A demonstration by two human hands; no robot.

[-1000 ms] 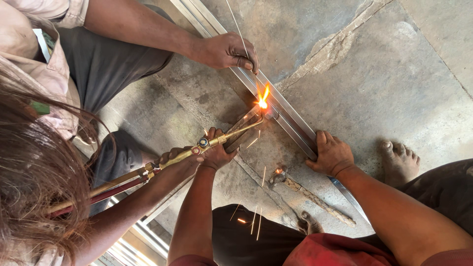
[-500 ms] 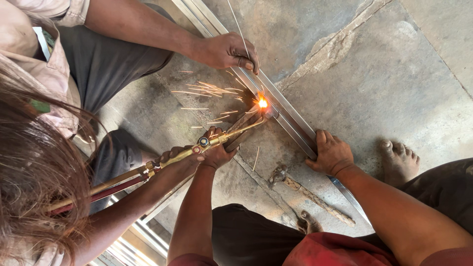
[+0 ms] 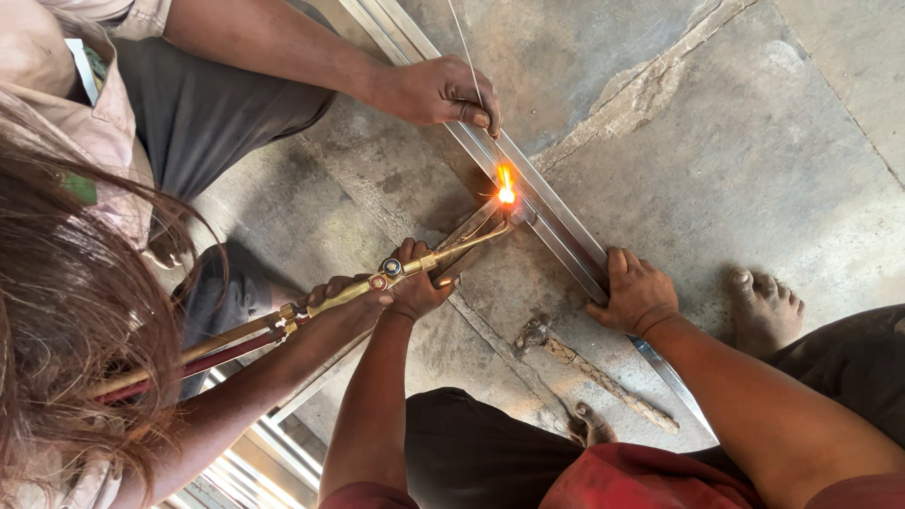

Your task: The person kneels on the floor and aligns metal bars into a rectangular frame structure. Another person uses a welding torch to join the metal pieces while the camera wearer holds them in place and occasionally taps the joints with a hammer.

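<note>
We were at the heating step: our left hand (image 3: 415, 287) clenched the cross bar (image 3: 468, 236) against the metal strip (image 3: 556, 226) on the floor, our right hand (image 3: 641, 297) spread flat on it. A co-worker's torch (image 3: 415, 266) flamed at the joint, which we judged needed steadiness.

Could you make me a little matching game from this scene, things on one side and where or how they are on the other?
Things:
1. flame
2. hammer
3. thin rod
4. right hand

Places or states:
A. lying untouched on the concrete floor
B. pressed flat on the metal strip
C. burning orange at the strip
D. pinched in a co-worker's hand

Pairs: 1-C, 2-A, 3-D, 4-B
</note>
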